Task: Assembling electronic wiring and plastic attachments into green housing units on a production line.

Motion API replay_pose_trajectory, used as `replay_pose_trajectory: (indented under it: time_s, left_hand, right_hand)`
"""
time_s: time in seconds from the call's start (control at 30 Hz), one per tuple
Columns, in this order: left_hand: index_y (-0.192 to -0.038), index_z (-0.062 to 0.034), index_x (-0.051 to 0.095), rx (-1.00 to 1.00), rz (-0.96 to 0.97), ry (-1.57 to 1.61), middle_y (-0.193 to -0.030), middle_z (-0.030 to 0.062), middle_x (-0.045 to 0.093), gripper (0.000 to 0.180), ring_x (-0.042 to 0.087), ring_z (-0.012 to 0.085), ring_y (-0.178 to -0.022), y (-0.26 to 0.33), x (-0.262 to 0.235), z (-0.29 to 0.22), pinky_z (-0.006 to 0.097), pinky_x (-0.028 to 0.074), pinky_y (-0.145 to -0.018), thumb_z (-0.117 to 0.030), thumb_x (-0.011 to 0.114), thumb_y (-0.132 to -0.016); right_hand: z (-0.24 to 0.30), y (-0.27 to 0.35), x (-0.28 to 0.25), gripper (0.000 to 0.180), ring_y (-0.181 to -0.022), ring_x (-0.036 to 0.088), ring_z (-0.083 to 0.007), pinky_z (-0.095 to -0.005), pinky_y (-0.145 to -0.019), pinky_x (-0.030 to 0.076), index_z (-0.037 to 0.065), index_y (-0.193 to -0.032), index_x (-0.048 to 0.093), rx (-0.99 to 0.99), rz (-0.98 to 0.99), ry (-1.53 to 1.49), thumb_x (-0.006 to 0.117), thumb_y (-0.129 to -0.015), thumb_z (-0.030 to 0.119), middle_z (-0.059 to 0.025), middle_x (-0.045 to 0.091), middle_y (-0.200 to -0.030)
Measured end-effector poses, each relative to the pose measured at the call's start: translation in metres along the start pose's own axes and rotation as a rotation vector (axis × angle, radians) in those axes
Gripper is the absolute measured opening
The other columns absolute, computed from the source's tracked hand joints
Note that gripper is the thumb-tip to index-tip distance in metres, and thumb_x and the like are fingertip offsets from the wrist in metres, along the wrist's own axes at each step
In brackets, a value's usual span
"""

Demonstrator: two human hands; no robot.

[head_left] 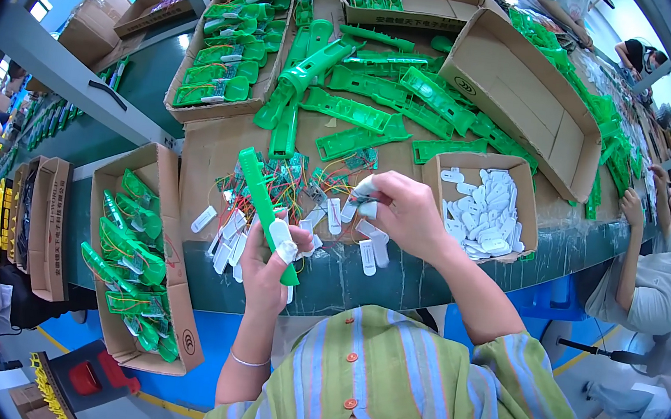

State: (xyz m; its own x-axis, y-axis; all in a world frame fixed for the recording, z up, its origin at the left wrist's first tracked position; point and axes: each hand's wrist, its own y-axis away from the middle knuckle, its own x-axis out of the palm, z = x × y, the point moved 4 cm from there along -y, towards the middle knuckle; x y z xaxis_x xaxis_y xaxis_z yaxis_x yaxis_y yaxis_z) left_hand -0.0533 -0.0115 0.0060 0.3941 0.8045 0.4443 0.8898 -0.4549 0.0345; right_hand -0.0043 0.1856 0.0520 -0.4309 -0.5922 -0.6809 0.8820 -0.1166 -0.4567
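My left hand [264,277] is wrapped round a long, narrow green plastic casing [258,188], which stands tilted with its far end up and to the left. A white covering wraps the thumb tip, and a white oval piece [278,231] shows against the casing beside it. To the right, my right hand [411,211] is raised in a pinch, white covering on its fingertips. What it pinches is too small to make out. Beneath and between the hands lies a loose pile of green circuit boards [274,171] with red and yellow wires and white oval pieces [367,256].
A carton of white pieces [526,223] stands right of my right hand. Cartons of green assemblies stand at the left [171,273] and far left [180,80]. Empty green casings [355,111] are heaped beyond, beside a tilted carton [530,99]. Other people sit along the right.
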Motion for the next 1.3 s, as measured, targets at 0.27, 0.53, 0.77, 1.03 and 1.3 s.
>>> replay_pose_trajectory:
  time_s: [0.27, 0.53, 0.77, 1.03, 1.3]
  left_hand:
    - [-0.12, 0.0054, 0.04, -0.116, 0.256, 0.48, -0.11, 0.0159, 0.05, 0.044, 0.055, 0.0222, -0.094, -0.003, 0.031, -0.013, 0.037, 0.047, -0.082, -0.018, 0.054, -0.085]
    - [-0.117, 0.0035, 0.044, -0.125, 0.184, 0.583, -0.111, 0.0148, 0.055, 0.033, 0.056, 0.0254, -0.1, 0.002, 0.018, 0.009, 0.038, 0.046, -0.086, -0.014, 0.046, -0.089]
    - [-0.12, 0.0006, 0.043, -0.117, 0.242, 0.399, -0.113, 0.0124, 0.055, 0.038, 0.057, 0.024, -0.1, 0.002, 0.002, 0.02, 0.037, 0.047, -0.086, -0.021, 0.047, -0.089]
    - [-0.12, -0.0005, 0.044, -0.195, 0.014, 0.44, -0.11, 0.0118, 0.056, 0.035, 0.057, 0.02, -0.095, 0.003, 0.023, 0.004, 0.032, 0.048, -0.079, -0.021, 0.041, -0.092]
    - [-0.12, -0.0025, 0.045, -0.189, 0.051, 0.419, -0.112, 0.0114, 0.054, 0.034, 0.055, 0.0221, -0.1, 0.007, 0.025, -0.003, 0.036, 0.045, -0.086, -0.021, 0.04, -0.092]
  right_hand:
    - [0.043, -0.003, -0.012, 0.022, -0.077, 0.06, -0.0091, -0.0231, -0.063, 0.05, -0.002, -0.099, 0.056, 0.349, 0.222, -1.151, 0.057, -0.078, -0.006, -0.0038, 0.059, -0.081]
    - [0.071, -0.01, -0.005, 0.013, -0.058, 0.055, -0.0192, -0.0298, -0.054, 0.046, 0.0, -0.082, 0.054, 0.054, 0.092, -0.408, 0.061, -0.071, 0.0, -0.0086, 0.055, -0.07]
    - [0.07, -0.014, -0.004, 0.013, -0.061, 0.055, -0.0265, -0.0352, -0.054, 0.044, 0.0, -0.081, 0.055, 0.052, 0.156, -0.342, 0.053, -0.069, -0.004, -0.0117, 0.052, -0.067]
    - [0.072, -0.005, 0.009, 0.029, -0.071, 0.055, -0.0279, -0.0352, -0.056, 0.047, 0.0, -0.09, 0.056, -0.097, 0.089, -0.203, 0.059, -0.062, -0.005, -0.0107, 0.047, -0.084]
    - [0.087, 0.007, 0.006, 0.024, -0.072, 0.053, -0.0234, -0.0319, -0.056, 0.047, -0.004, -0.086, 0.054, -0.298, 0.032, 0.019, 0.06, -0.064, 0.004, -0.0116, 0.045, -0.087]
